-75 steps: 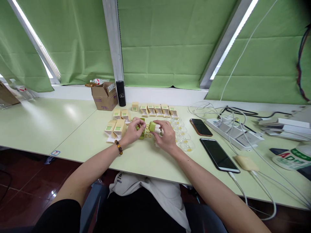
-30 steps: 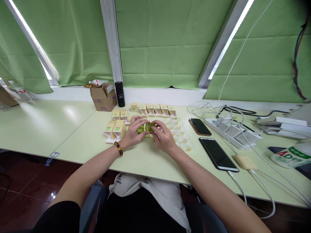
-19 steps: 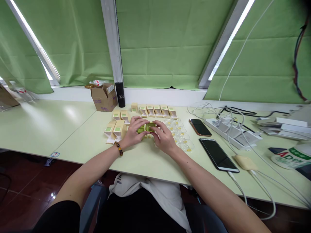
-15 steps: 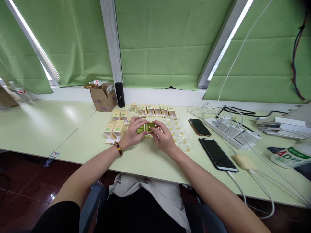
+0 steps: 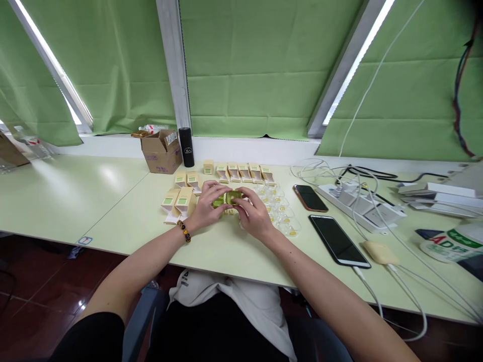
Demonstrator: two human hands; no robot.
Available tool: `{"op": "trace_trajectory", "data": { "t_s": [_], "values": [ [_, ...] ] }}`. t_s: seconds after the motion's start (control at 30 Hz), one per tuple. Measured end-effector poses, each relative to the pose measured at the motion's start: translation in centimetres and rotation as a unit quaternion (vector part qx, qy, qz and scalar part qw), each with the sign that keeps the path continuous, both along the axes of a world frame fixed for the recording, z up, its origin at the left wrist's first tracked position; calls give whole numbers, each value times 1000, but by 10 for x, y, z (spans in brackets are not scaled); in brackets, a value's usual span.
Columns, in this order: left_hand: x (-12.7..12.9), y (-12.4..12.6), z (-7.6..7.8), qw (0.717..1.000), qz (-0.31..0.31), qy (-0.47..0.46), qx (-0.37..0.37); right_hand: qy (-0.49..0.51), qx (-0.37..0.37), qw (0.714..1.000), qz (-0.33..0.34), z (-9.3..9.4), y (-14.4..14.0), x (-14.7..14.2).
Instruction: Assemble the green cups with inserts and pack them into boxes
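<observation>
Between my two hands, just above the table, is a small olive-green case (image 5: 233, 196) that shows two box-like halves side by side. My left hand (image 5: 212, 201) has its fingers and thumb around the left half. My right hand (image 5: 253, 207) grips the right half, its fingertips at the inner face. Fingers cover much of the case. Clear plastic domes with yellow centres (image 5: 279, 207) lie in rows right beside my right hand. Left of my left hand stand cream cartons with green windows (image 5: 184, 200), flaps open. Small yellowish pieces lie partly hidden below the case.
More cream cartons (image 5: 244, 172) line the back, near a black cylinder (image 5: 186, 147) and a cardboard box (image 5: 161, 152). To the right lie two phones (image 5: 339, 240), a power strip (image 5: 360, 205) with loose cables, a cream charger (image 5: 379, 252) and a white bottle (image 5: 453, 242).
</observation>
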State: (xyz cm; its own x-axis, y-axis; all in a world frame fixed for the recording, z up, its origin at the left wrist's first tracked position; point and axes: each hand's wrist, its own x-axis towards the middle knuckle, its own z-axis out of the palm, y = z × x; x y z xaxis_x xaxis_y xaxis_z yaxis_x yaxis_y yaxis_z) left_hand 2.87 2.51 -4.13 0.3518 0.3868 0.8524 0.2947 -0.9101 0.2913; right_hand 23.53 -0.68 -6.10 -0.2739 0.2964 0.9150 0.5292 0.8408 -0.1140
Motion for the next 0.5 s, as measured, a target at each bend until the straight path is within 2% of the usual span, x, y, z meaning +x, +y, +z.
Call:
{"op": "trace_trajectory", "data": {
  "t_s": [0.17, 0.33, 0.5],
  "values": [
    [1, -1, 0, 999, -16, -21, -40, 34, 0, 999, 5, -1, -2, -1],
    [3, -4, 1, 983, -28, -77, -167, 46, -25, 998, 32, 1, -6, -1],
    [4, -1, 2, 960, -24, -124, -251, 25, -40, 998, 30, -1, -5, -1]
  ]
}}
